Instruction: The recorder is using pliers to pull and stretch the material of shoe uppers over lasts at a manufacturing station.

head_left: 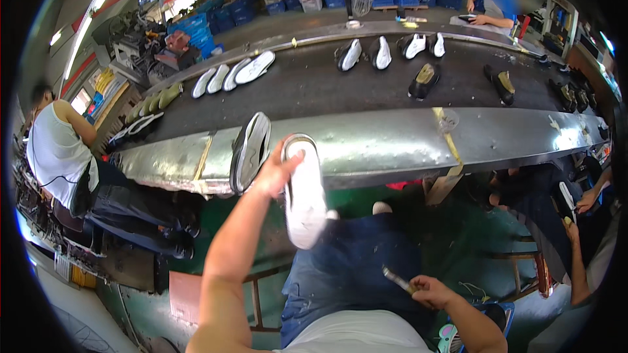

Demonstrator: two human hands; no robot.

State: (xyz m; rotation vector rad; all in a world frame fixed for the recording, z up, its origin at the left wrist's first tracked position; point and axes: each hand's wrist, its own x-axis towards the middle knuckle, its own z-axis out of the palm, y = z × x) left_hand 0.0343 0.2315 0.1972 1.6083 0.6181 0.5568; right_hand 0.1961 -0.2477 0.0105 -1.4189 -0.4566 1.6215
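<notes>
My left hand [277,171] is closed round a shoe [306,206], thumb pressed on its white underside near the upper end. That shoe hangs over my lap at the table's near edge. Just left of it, another shoe [250,151], dark-edged with a pale underside, lies on the metal rim. Low over my right thigh, my right hand [432,292] grips a slim brush-like tool [398,280] with a pale end pointing up and left; its exact kind is unclear.
A dark conveyor belt [294,101] carries several white-bottomed shoes [255,67] and black shoes [424,82] beyond the metal rim [373,140]. People work at left [62,144], far right [494,3] and near right [582,222]. A blue crate [504,317] stands by my right arm.
</notes>
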